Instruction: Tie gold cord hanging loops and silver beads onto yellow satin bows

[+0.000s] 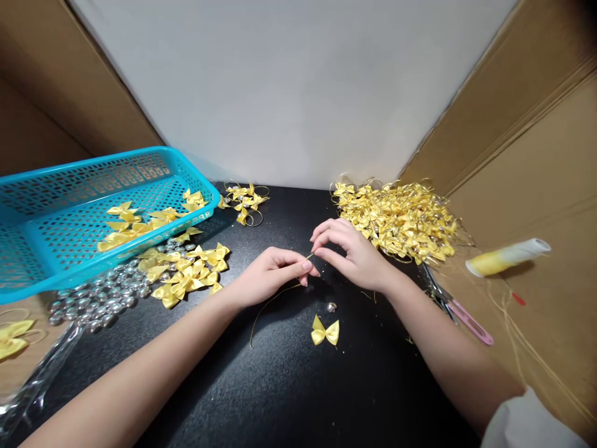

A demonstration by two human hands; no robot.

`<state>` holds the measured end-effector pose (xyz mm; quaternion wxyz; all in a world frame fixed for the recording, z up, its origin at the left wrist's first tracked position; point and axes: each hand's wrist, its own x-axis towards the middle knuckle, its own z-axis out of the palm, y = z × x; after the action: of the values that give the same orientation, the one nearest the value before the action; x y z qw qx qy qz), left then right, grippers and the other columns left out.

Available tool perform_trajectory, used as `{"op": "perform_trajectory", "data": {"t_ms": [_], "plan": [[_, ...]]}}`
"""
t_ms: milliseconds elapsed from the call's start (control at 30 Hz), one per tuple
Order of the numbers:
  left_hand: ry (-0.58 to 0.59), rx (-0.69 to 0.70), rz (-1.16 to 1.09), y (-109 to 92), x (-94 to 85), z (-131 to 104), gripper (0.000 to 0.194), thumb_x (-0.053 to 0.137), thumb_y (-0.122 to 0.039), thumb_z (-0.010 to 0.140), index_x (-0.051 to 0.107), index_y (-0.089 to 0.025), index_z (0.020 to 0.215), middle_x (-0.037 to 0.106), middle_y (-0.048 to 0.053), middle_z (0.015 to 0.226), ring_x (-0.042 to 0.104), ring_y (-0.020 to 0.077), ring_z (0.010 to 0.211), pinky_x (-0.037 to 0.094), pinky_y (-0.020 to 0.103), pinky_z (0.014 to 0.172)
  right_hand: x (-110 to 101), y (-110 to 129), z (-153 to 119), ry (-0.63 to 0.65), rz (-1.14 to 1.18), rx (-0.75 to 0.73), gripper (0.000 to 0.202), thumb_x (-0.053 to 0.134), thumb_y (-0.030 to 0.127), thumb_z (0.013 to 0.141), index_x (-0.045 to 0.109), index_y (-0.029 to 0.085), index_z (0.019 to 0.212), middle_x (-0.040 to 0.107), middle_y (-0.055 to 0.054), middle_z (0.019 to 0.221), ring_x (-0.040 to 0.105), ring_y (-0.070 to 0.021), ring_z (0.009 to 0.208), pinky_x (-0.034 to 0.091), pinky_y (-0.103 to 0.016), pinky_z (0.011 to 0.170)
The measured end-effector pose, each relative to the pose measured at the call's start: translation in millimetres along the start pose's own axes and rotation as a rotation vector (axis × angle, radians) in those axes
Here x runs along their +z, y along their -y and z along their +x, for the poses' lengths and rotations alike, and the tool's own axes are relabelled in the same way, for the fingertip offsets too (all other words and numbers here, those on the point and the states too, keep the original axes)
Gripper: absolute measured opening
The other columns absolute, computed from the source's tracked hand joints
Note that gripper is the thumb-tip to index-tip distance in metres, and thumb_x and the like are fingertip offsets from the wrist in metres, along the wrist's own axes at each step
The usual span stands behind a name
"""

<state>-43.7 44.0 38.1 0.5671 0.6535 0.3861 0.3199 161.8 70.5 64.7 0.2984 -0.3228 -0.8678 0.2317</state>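
Observation:
My left hand [275,274] pinches a thin gold cord [263,309] between thumb and fingers, and one loose end curves down over the black tabletop [280,386]. The fingertips of my right hand [347,252] are closed on the cord's other end, just right of my left fingertips. Below the hands lie a small silver bell [331,307] and, just under it, a single yellow satin bow [325,331]. Neither hand touches them.
A blue basket [88,274] with yellow bows stands at left. Beside it lie silver bells [107,295] and loose bows [191,277]. Corded bows [401,218] are heaped at back right, with a smaller group [245,200] at back left. Pink-handled tool [471,322] and spool [508,256] lie right.

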Motion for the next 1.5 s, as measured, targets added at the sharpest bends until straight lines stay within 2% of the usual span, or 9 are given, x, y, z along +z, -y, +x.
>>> {"op": "perform_trajectory", "data": {"t_ms": [133,267,400,600,667,867,1000,1233,1500], "plan": [[0.011,-0.031,0.006,1.6,-0.5,-2.2,0.028,0.061,-0.036,0.085,0.075,-0.017,0.069,0.072,0.004,0.069,0.063,0.0165,0.068,0.049,0.029,0.072,-3.2,1.4,-1.3,0.021,0.006,0.0,0.014,0.065,0.021,0.085,0.065,0.023,0.099,0.064,-0.005,0.109,0.055,-0.0217,0.104,0.041,-0.042,0.096],[0.036,-0.059,-0.023,1.9,0.6,-3.3,0.027,0.061,-0.035,0.086,0.075,-0.017,0.071,0.072,0.003,0.071,0.062,0.0158,0.069,0.047,0.028,0.072,-4.5,2.1,-1.2,0.034,-0.025,-0.019,0.005,0.065,0.02,0.085,0.068,0.024,0.086,0.064,-0.003,0.102,0.054,-0.0211,0.102,0.041,-0.041,0.094],[0.03,-0.077,-0.063,1.6,2.0,-3.1,0.025,0.064,-0.038,0.084,0.077,-0.018,0.076,0.069,0.002,0.066,0.06,0.0154,0.067,0.046,0.028,0.071,-2.8,1.0,-1.5,0.018,-0.077,-0.015,0.01,0.064,0.021,0.087,0.067,0.022,0.077,0.063,-0.004,0.099,0.053,-0.0212,0.099,0.041,-0.04,0.09],[-0.298,-0.081,-0.4,8.0,5.3,1.8,0.028,0.071,-0.044,0.076,0.079,-0.017,0.082,0.059,0.0,0.061,0.046,0.0105,0.058,0.04,0.024,0.06,-0.4,4.6,-3.8,-0.001,-0.19,-0.001,0.011,0.06,0.021,0.088,0.065,0.02,0.078,0.062,-0.005,0.099,0.052,-0.022,0.1,0.038,-0.041,0.089],[-0.352,-0.109,-0.478,9.2,6.8,2.7,0.029,0.073,-0.043,0.074,0.079,-0.016,0.086,0.06,0.0,0.064,0.042,0.0088,0.056,0.037,0.023,0.058,0.0,8.9,-4.6,0.001,-0.246,-0.026,0.011,0.06,0.021,0.088,0.064,0.02,0.078,0.061,-0.005,0.101,0.051,-0.0225,0.101,0.036,-0.041,0.089],[-0.245,-0.083,-0.107,-1.3,10.2,-3.4,0.021,0.07,-0.033,0.078,0.076,-0.015,0.07,0.069,0.003,0.072,0.053,0.0133,0.068,0.039,0.025,0.068,1.5,19.4,-5.3,0.016,-0.381,-0.089,0.011,0.055,0.022,0.092,0.062,0.019,0.083,0.06,-0.007,0.106,0.048,-0.0243,0.103,0.033,-0.042,0.089],[-0.157,-0.051,0.037,-6.5,11.0,-6.4,0.019,0.067,-0.031,0.079,0.075,-0.015,0.072,0.069,0.002,0.071,0.056,0.0153,0.069,0.04,0.026,0.067,5.1,16.1,-5.3,0.01,-0.266,-0.038,0.01,0.055,0.021,0.093,0.06,0.02,0.084,0.059,-0.007,0.104,0.049,-0.0232,0.101,0.035,-0.041,0.089],[-0.249,0.04,-0.07,1.6,12.0,-5.8,0.018,0.061,-0.025,0.079,0.065,-0.016,0.063,0.062,-0.003,0.066,0.052,0.0121,0.067,0.039,0.024,0.068,13.3,6.2,-6.2,0.067,0.214,0.085,0.008,0.066,0.021,0.086,0.06,0.02,0.091,0.059,-0.004,0.101,0.054,-0.019,0.101,0.04,-0.037,0.095],[-0.293,0.056,0.088,-1.7,13.0,-7.3,0.021,0.057,-0.029,0.082,0.063,-0.016,0.067,0.059,-0.001,0.068,0.049,0.0134,0.067,0.037,0.025,0.064,14.1,8.2,-5.8,0.012,0.207,0.118,0.009,0.07,0.017,0.083,0.062,0.02,0.08,0.062,-0.002,0.091,0.054,-0.017,0.092,0.04,-0.034,0.088]]}}
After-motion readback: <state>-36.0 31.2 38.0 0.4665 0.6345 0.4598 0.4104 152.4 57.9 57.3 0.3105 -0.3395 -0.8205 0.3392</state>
